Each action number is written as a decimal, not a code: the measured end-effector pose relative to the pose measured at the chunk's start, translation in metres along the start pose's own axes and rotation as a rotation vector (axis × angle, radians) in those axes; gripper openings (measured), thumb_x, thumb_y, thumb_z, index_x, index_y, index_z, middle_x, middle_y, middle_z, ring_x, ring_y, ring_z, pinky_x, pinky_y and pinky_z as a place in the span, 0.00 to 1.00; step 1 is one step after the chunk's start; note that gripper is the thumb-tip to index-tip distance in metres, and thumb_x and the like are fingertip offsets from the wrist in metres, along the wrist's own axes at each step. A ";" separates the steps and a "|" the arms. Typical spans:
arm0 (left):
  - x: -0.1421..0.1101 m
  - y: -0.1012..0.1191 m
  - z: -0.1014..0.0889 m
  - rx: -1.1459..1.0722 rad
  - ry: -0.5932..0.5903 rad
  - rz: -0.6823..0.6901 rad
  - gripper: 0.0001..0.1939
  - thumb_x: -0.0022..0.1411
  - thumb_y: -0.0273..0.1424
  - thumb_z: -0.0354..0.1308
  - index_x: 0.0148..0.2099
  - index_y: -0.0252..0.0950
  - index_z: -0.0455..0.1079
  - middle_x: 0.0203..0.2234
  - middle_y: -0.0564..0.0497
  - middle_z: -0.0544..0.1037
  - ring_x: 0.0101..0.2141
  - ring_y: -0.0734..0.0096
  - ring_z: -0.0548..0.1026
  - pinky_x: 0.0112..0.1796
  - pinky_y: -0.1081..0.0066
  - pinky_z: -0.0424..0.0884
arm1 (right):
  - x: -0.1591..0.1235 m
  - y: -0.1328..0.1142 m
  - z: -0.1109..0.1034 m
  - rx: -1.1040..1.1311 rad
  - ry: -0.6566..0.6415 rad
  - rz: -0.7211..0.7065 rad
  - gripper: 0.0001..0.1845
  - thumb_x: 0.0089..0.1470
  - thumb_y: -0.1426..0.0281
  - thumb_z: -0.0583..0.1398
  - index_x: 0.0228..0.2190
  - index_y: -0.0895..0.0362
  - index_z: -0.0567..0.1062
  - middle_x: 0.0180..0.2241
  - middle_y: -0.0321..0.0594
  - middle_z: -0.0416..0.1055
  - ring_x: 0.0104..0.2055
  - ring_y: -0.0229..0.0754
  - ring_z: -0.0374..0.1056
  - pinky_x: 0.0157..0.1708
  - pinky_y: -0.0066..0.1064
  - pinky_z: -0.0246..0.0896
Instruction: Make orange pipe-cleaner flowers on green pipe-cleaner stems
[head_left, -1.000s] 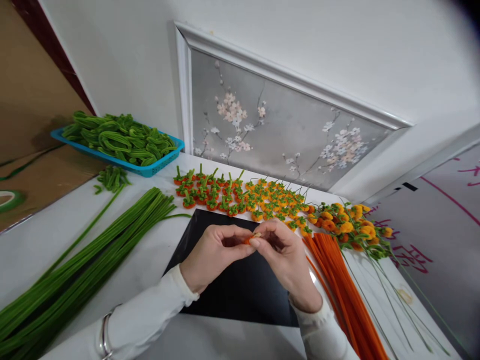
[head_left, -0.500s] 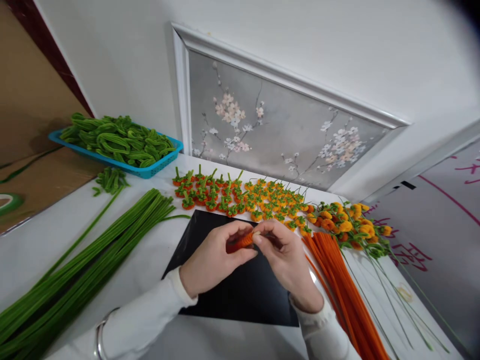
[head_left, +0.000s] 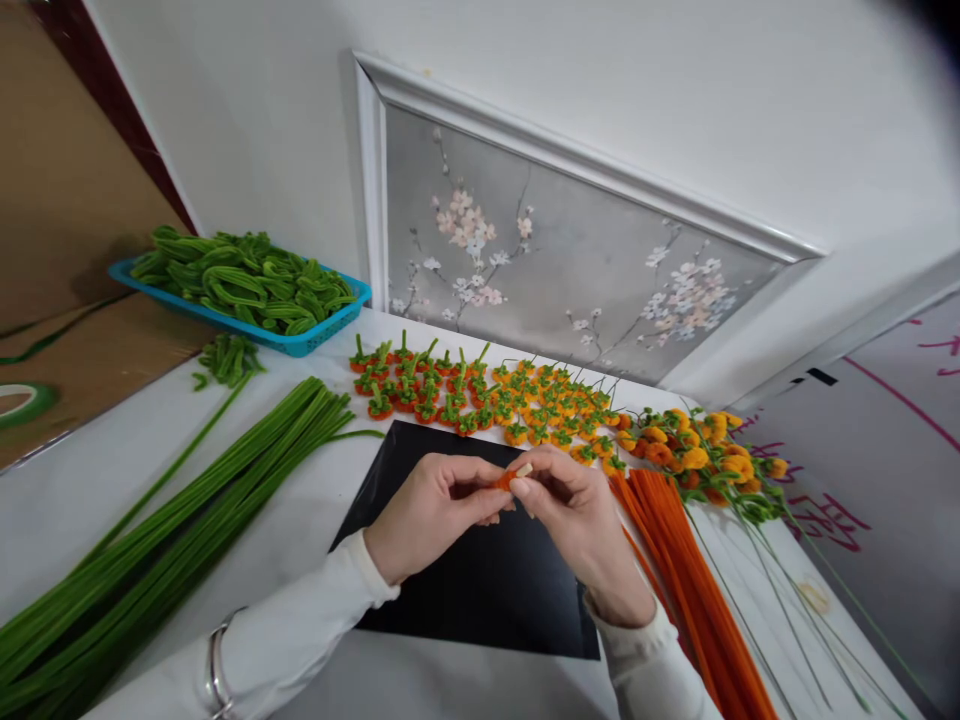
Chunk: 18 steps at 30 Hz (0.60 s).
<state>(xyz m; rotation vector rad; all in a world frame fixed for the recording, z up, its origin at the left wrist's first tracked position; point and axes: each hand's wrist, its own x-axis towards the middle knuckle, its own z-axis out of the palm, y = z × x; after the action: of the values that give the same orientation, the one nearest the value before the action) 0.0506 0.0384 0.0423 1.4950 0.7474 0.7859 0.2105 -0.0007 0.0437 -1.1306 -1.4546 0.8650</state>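
Observation:
Over the black mat, both hands meet at a small orange pipe cleaner piece. My left hand is closed, pinching its left side between thumb and fingers. My right hand closes on its other side, thumb against forefinger. A pale tip shows at the right fingertips; whether it is a nail or a separate bit I cannot tell. Most of the orange piece is hidden by the fingers. Just right of my right hand lies a bundle of long orange pipe cleaners.
Long green pipe cleaners lie at left, near a blue basket of green loops. Behind the mat stand rows of small orange pieces with green tops and yellow ones. Finished-looking flowers lie at right, below a framed picture.
Half a second ago my left fingers were spread wider, showing more of the ribbed orange piece. Now they have closed in on it, and the pale tip stands out more.

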 end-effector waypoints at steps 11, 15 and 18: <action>-0.002 -0.006 0.006 0.077 0.117 0.039 0.09 0.56 0.33 0.59 0.32 0.32 0.76 0.23 0.50 0.76 0.24 0.73 0.71 0.27 0.75 0.69 | -0.004 0.011 0.013 -0.006 0.106 0.025 0.06 0.53 0.66 0.60 0.29 0.56 0.73 0.27 0.37 0.69 0.28 0.37 0.65 0.29 0.29 0.64; -0.001 0.000 0.004 0.090 0.085 0.036 0.08 0.55 0.32 0.59 0.34 0.33 0.76 0.19 0.54 0.72 0.20 0.77 0.66 0.22 0.78 0.64 | 0.000 0.008 -0.002 0.074 -0.008 0.098 0.14 0.48 0.66 0.64 0.39 0.55 0.74 0.27 0.34 0.69 0.28 0.37 0.66 0.29 0.28 0.64; 0.000 0.000 0.002 0.157 0.117 0.075 0.08 0.56 0.30 0.58 0.35 0.33 0.76 0.20 0.54 0.72 0.21 0.77 0.67 0.24 0.78 0.64 | 0.001 0.006 -0.014 0.030 0.000 0.066 0.14 0.48 0.67 0.65 0.39 0.54 0.75 0.29 0.35 0.70 0.31 0.37 0.67 0.31 0.28 0.65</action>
<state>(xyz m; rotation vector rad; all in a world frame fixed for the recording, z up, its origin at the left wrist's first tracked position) 0.0518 0.0370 0.0420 1.6363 0.8606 0.8942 0.2255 0.0013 0.0414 -1.1610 -1.4068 0.9299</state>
